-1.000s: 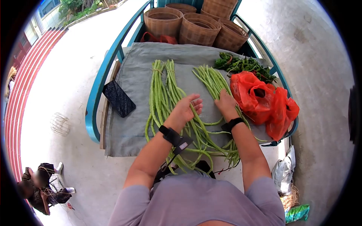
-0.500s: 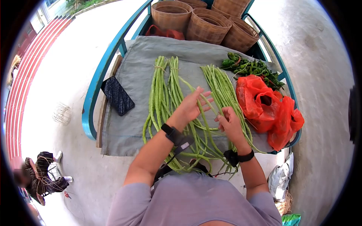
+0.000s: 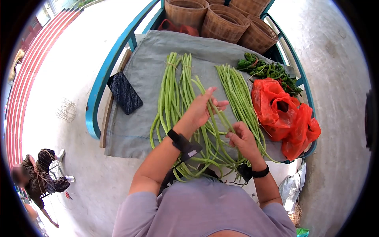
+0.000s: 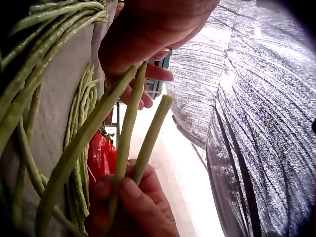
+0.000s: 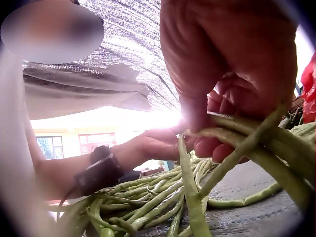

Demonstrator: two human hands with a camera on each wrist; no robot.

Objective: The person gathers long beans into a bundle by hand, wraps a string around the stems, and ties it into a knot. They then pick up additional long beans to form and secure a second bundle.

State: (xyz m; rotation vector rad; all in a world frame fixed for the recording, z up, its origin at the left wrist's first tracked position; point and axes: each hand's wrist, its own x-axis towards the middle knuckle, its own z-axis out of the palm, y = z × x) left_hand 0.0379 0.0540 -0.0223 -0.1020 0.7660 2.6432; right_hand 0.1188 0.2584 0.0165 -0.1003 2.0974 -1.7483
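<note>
Long green beans [image 3: 169, 87] lie on a grey cloth, with two bundles at the left tied near their tops. Another bundle [image 3: 237, 91] lies to the right. My left hand [image 3: 201, 110] is raised over the loose beans, palm turned inward, and holds slim beans [image 4: 94, 128] at its thumb with the other fingers spread. Lower and to the right, my right hand [image 3: 243, 140] pinches bean ends between thumb and fingertips. One cut bean end [image 4: 165, 101] sticks up from the right hand's grip in the left wrist view. Crossing beans [image 5: 266, 153] pass under the right hand.
Red plastic bags [image 3: 276, 106] and green peppers [image 3: 272, 73] sit on the right of the cloth [image 3: 138, 55]. A dark phone [image 3: 125, 93] lies at the left. Wicker baskets [image 3: 225, 25] stand behind, inside blue rails [image 3: 92, 102]. A person [image 3: 37, 177] sits at far left.
My right hand has come off the right bundle, moved down toward me and now pinches bean ends. My left hand has shifted slightly right, with beans raised between the hands.
</note>
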